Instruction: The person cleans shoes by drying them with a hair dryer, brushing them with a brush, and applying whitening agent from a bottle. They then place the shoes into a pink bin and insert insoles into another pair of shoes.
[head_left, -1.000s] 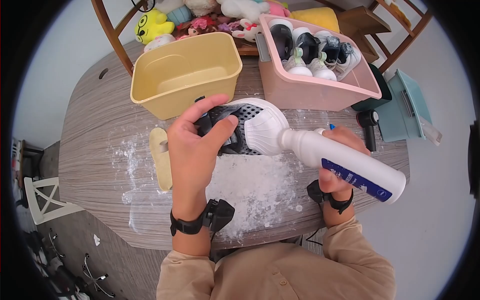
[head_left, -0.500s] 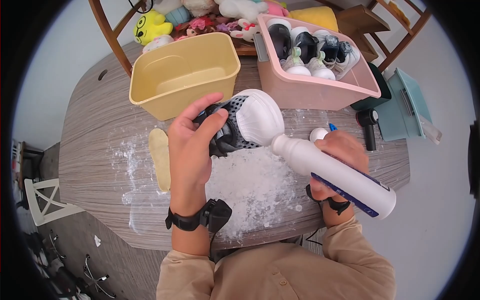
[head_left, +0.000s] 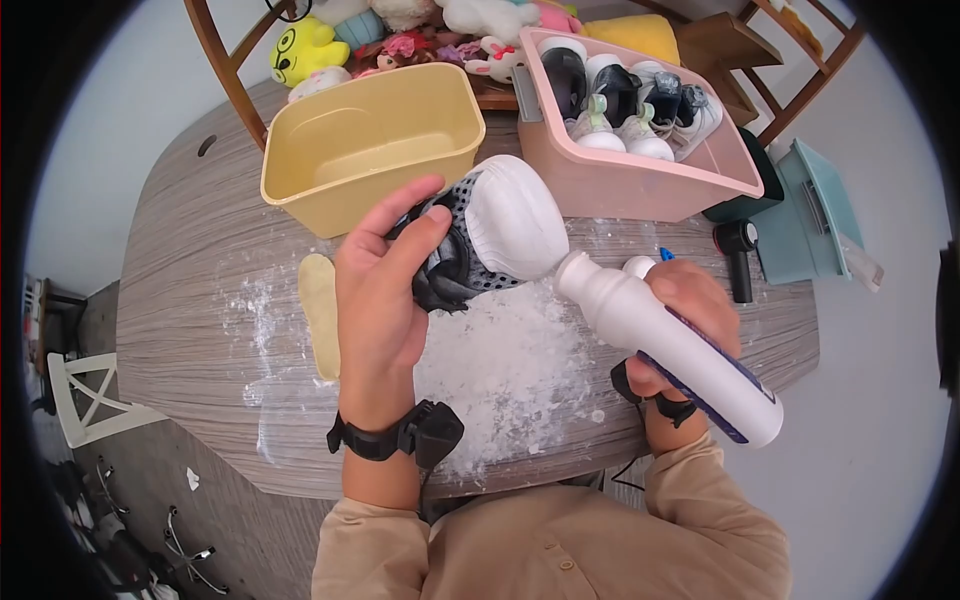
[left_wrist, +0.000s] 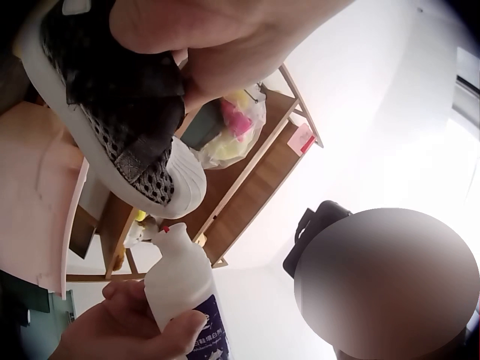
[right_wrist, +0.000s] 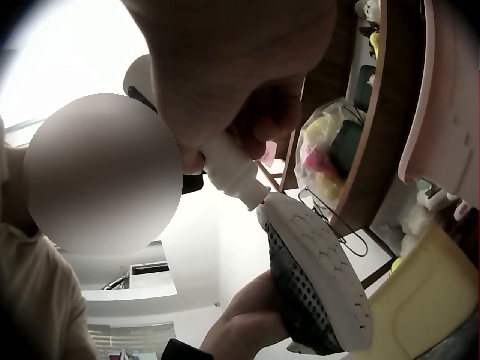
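Note:
In the head view my left hand [head_left: 385,275] grips a black mesh sneaker [head_left: 515,220] by its upper, thumb on top, with its white toe cap turned to the right. My right hand [head_left: 695,315] is wrapped round a white squeeze bottle [head_left: 690,365] with a dark blue label. The neck of the bottle points up and left, its tip right at the edge of the toe cap. In the right wrist view the bottle mouth [right_wrist: 256,199] meets the toe end of the white sole [right_wrist: 322,262]. Both things are held above the table.
White powdery residue [head_left: 510,370] covers the middle of the table. A beige insole [head_left: 320,315] lies on the left. Behind stand a yellow bin [head_left: 370,190] and a pink bin [head_left: 640,190] holding several shoes. A black handheld device [head_left: 738,255] and a teal bin [head_left: 805,225] are at the right.
The sneaker has tilted and risen a little away from me, showing more of its toe cap. The bottle has rolled, turning its label partly away, and its tip has moved along the toe edge.

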